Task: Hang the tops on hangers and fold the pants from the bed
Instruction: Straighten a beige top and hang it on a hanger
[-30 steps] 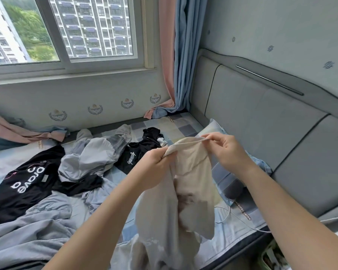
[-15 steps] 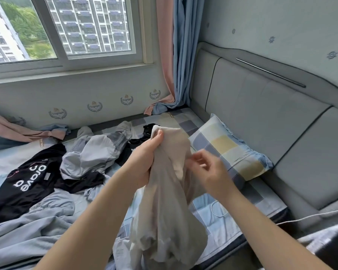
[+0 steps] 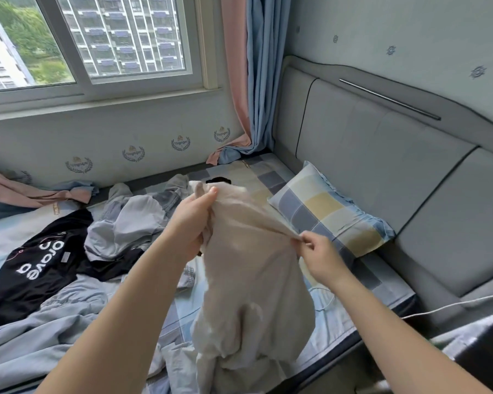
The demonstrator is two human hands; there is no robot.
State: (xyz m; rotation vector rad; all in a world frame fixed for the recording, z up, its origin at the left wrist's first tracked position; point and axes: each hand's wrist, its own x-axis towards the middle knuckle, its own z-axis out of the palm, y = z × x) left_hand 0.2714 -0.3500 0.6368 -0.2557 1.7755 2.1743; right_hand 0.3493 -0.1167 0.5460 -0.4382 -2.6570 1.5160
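Your left hand (image 3: 192, 223) grips the beige garment (image 3: 251, 280) at its top while your right hand (image 3: 320, 258) pinches its edge lower right, the cloth hanging lengthwise below both.

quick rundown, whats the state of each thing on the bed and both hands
beige garment: held up, bunched
left hand: grips its top
right hand: pinches its edge
black top: spread flat on bed
grey garment: crumpled, unfolded
pillow: lying flat

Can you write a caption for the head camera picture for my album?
Left hand and right hand hold a beige garment over the bed, near a checked pillow and a black top.
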